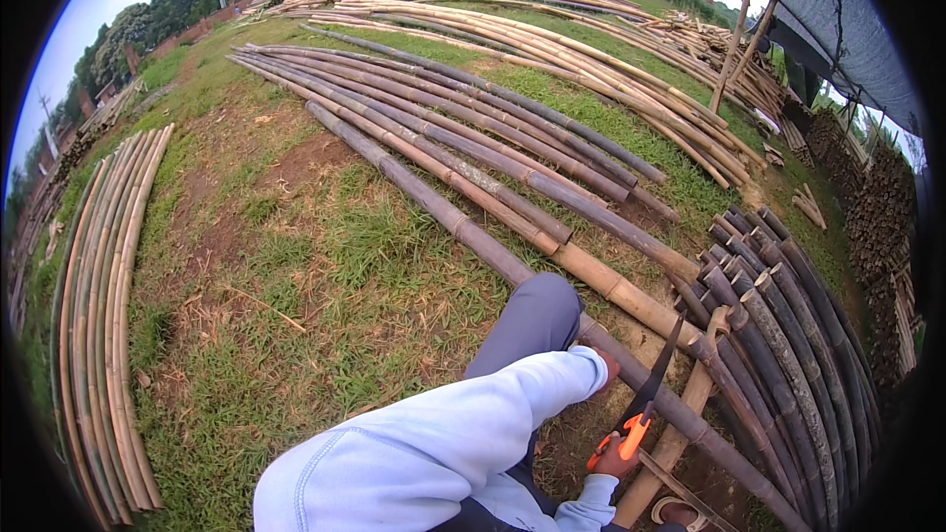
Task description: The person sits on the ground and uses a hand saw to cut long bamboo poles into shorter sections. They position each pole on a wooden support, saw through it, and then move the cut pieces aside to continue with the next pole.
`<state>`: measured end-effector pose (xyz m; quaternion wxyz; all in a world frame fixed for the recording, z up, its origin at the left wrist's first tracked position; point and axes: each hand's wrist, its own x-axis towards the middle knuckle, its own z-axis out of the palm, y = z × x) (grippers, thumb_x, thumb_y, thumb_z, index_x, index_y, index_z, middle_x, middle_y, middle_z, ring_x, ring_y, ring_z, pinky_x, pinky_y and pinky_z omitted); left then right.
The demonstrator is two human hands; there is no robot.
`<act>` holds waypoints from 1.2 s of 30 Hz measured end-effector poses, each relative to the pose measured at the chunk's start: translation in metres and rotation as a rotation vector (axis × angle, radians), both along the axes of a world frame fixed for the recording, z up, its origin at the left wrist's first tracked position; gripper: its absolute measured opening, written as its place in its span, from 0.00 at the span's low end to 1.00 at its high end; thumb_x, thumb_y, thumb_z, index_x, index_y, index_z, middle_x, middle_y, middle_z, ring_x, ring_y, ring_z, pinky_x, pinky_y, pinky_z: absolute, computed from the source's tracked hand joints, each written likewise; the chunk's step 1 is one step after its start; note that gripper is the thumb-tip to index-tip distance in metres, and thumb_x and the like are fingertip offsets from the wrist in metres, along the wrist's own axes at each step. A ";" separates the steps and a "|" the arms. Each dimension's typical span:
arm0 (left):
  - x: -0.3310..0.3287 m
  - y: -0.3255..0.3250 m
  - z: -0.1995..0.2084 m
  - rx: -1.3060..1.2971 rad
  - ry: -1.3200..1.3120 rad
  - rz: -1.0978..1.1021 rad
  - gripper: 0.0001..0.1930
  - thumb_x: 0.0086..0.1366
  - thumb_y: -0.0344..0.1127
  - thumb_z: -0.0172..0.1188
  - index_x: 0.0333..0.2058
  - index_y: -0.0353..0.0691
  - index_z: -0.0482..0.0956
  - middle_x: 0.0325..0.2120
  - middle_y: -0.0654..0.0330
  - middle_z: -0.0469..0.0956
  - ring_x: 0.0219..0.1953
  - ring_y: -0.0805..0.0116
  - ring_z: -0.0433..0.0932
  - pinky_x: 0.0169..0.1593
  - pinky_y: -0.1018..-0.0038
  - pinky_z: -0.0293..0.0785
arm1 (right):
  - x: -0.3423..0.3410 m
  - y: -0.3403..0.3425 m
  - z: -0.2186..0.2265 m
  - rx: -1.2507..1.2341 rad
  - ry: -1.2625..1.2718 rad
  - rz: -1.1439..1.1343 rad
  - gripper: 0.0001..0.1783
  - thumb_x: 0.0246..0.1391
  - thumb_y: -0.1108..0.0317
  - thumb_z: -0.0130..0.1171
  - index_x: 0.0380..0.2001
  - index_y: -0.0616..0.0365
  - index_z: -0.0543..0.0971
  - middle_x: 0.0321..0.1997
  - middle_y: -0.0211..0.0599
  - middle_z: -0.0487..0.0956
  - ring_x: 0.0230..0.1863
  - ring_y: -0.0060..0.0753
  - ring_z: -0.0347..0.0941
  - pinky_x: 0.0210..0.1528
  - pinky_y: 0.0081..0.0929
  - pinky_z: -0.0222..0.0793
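The dark bamboo pole is laid slantwise from the upper middle of the frame to the lower right, and it is crossed by the blade of the orange-handled saw. The saw's handle is gripped in the right hand. The left hand is placed at the pole's near edge, partly covered by a pale blue sleeve; how firmly its fingers are closed cannot be told. Of the 2 hands, the left is best kept clear of the blade's line, while the pole is pinned by the knee and borne by the pale cross-piece. Long, level strokes are advisable, with pressure eased on the return; whether any cut is started cannot be made out.

The blade's tip is brought near the stack of dark poles at right, so room for the stroke seems limited there. A sandalled foot is set below, at the bottom edge. More poles are laid on the grass at left, and a tarp is hung at upper right.
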<state>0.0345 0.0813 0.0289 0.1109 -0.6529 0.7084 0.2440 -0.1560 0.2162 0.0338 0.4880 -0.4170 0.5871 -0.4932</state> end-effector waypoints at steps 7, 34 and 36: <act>0.001 0.005 0.007 0.028 0.004 -0.020 0.28 0.55 0.40 0.73 0.56 0.44 0.82 0.54 0.52 0.83 0.57 0.50 0.82 0.57 0.50 0.77 | -0.001 -0.001 -0.004 -0.021 0.035 0.003 0.10 0.59 0.75 0.62 0.28 0.59 0.70 0.18 0.32 0.69 0.14 0.25 0.66 0.16 0.26 0.62; -0.001 -0.001 -0.017 -0.020 0.019 -0.037 0.29 0.53 0.41 0.74 0.56 0.43 0.82 0.53 0.52 0.83 0.56 0.50 0.82 0.55 0.51 0.79 | -0.004 -0.003 -0.008 -0.007 0.031 0.006 0.09 0.58 0.74 0.62 0.29 0.59 0.71 0.19 0.33 0.71 0.14 0.26 0.67 0.17 0.26 0.63; 0.000 0.001 -0.007 0.000 0.023 -0.029 0.30 0.53 0.41 0.75 0.55 0.43 0.82 0.53 0.51 0.83 0.55 0.50 0.83 0.55 0.50 0.79 | -0.004 -0.003 -0.011 0.016 -0.019 -0.006 0.09 0.58 0.74 0.62 0.29 0.59 0.71 0.19 0.33 0.71 0.14 0.26 0.67 0.17 0.26 0.63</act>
